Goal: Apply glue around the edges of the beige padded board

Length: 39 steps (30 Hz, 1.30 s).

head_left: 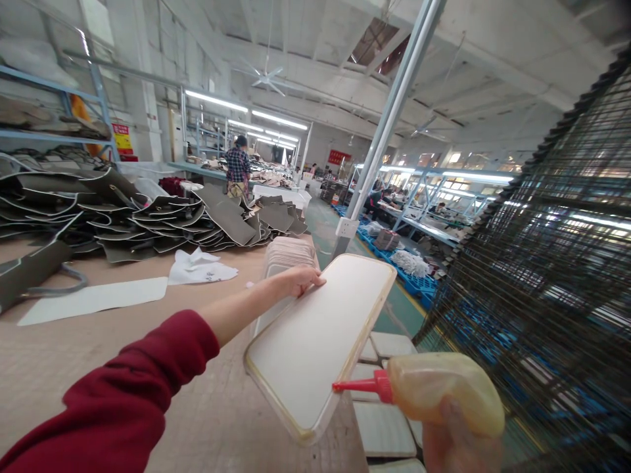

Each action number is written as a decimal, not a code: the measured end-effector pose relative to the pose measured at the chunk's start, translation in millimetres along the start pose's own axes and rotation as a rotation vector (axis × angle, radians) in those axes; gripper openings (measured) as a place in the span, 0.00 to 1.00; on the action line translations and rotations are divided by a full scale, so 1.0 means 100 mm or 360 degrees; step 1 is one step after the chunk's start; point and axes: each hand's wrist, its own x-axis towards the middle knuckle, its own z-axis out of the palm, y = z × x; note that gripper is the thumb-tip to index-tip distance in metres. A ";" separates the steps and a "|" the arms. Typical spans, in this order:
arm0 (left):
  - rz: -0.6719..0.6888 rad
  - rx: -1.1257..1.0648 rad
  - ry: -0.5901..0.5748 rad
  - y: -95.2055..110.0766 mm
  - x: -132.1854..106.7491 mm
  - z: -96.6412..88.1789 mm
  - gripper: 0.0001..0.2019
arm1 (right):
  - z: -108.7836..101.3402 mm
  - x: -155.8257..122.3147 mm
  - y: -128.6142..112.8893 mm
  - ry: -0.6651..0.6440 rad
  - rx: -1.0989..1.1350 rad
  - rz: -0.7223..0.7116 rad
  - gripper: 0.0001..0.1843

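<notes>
My left hand (300, 281), in a dark red sleeve, grips the far left edge of a flat white rounded panel (315, 341) with a glue-coloured rim and holds it tilted above the table edge. My right hand (456, 440) at the bottom right is closed round a soft yellowish squeeze bottle (444, 391). Its red nozzle (362, 386) points left and touches the panel's near right rim.
A brown worktable (98, 368) carries a stack of similar panels (290, 253), a white strip (98, 299), crumpled paper (200, 268) and heaps of grey cut pieces (148, 217). More white panels (384, 427) lie below. A dark wire rack (552, 263) stands right, a metal post (389, 125) ahead, a person (238, 167) far off.
</notes>
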 end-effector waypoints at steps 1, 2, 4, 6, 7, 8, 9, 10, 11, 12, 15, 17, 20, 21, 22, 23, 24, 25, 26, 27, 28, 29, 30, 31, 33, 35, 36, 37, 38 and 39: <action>-0.0051 0.0011 0.0034 0.02 0.00 0.00 0.18 | 0.02 -0.01 -0.03 -0.0044 -0.0013 -0.0055 0.24; -0.0097 0.0020 0.0064 0.05 0.00 0.00 0.18 | 0.05 -0.02 -0.06 -0.0118 -0.0037 -0.0113 0.23; -0.0143 0.0028 0.0086 0.09 0.00 0.01 0.16 | 0.12 -0.06 -0.14 -0.0301 -0.0093 -0.0209 0.21; -0.0155 0.0028 0.0090 0.13 0.00 0.01 0.13 | 0.17 -0.10 -0.21 -0.0455 -0.0145 -0.0264 0.21; -0.0160 0.0028 0.0095 0.14 0.00 0.00 0.12 | 0.19 -0.12 -0.23 -0.0502 -0.0156 -0.0272 0.21; -0.0162 0.0028 0.0100 0.16 0.00 0.00 0.12 | 0.19 -0.13 -0.23 -0.0518 -0.0150 -0.0274 0.21; -0.0160 0.0028 0.0107 0.18 0.00 0.00 0.11 | 0.17 -0.14 -0.20 -0.0518 -0.0138 -0.0260 0.20; -0.0155 0.0027 0.0115 0.19 -0.01 -0.01 0.11 | 0.13 -0.15 -0.15 -0.0513 -0.0128 -0.0226 0.20; -0.0147 0.0027 0.0124 0.21 -0.01 -0.01 0.11 | 0.07 -0.15 -0.09 -0.0496 -0.0116 -0.0175 0.21; -0.0137 0.0027 0.0136 0.22 -0.02 -0.02 0.12 | 0.01 -0.15 -0.02 -0.0459 -0.0105 -0.0116 0.22; -0.0093 0.0025 0.0192 0.26 -0.06 -0.04 0.13 | -0.17 -0.17 0.18 -0.0320 -0.0043 0.0141 0.29; -0.0065 0.0026 0.0234 0.28 -0.08 -0.04 0.13 | -0.18 -0.18 0.21 -0.0206 0.0043 0.0303 0.33; -0.0031 0.0027 0.0277 0.29 -0.14 -0.04 0.12 | 0.01 -0.17 0.05 -0.0051 0.0140 0.0285 0.37; -0.0024 0.0027 0.0283 0.29 -0.17 -0.03 0.12 | 0.11 -0.15 -0.03 -0.0005 0.0139 0.0189 0.38; -0.0019 0.0026 0.0283 0.30 -0.20 -0.02 0.12 | 0.20 -0.12 -0.09 0.0046 0.0112 0.0070 0.37; -0.0016 0.0022 0.0278 0.29 -0.22 -0.01 0.12 | 0.29 -0.10 -0.15 0.0103 0.0063 -0.0045 0.35; -0.0013 0.0016 0.0268 0.29 -0.25 0.00 0.12 | 0.37 -0.07 -0.19 0.0158 0.0006 -0.0138 0.34; -0.0012 0.0007 0.0258 0.29 -0.27 0.00 0.12 | 0.42 -0.05 -0.22 0.0213 -0.0050 -0.0206 0.33; -0.0012 -0.0002 0.0247 0.28 -0.29 0.00 0.13 | 0.46 -0.04 -0.23 0.0254 -0.0099 -0.0240 0.33; -0.0013 -0.0011 0.0237 0.28 -0.31 -0.01 0.13 | 0.47 -0.04 -0.22 0.0272 -0.0136 -0.0241 0.33; -0.0015 -0.0020 0.0228 0.27 -0.32 -0.03 0.13 | 0.47 -0.05 -0.20 0.0273 -0.0152 -0.0225 0.33; -0.0017 -0.0028 0.0219 0.26 -0.32 -0.05 0.13 | 0.45 -0.07 -0.16 0.0265 -0.0152 -0.0203 0.33; -0.0020 -0.0037 0.0209 0.25 -0.33 -0.08 0.13 | 0.41 -0.09 -0.11 0.0251 -0.0146 -0.0175 0.33; -0.0021 -0.0047 0.0204 0.24 -0.32 -0.10 0.13 | 0.36 -0.13 -0.05 0.0210 -0.0132 -0.0137 0.32; -0.0025 -0.0067 0.0203 0.23 -0.32 -0.16 0.13 | 0.23 -0.21 0.09 0.0078 -0.0089 -0.0037 0.32; -0.0029 -0.0086 0.0216 0.21 -0.32 -0.22 0.12 | 0.11 -0.28 0.22 -0.0058 -0.0068 0.0104 0.32; -0.0025 -0.0100 0.0226 0.20 -0.32 -0.24 0.12 | 0.08 -0.30 0.27 -0.0123 -0.0057 0.0175 0.31; -0.0016 -0.0115 0.0234 0.20 -0.33 -0.25 0.12 | 0.07 -0.31 0.28 -0.0167 -0.0041 0.0228 0.30; -0.0001 -0.0130 0.0240 0.18 -0.34 -0.27 0.11 | 0.10 -0.31 0.28 -0.0181 -0.0007 0.0246 0.29; 0.0018 -0.0142 0.0244 0.17 -0.36 -0.28 0.11 | 0.16 -0.29 0.24 -0.0180 0.0045 0.0223 0.26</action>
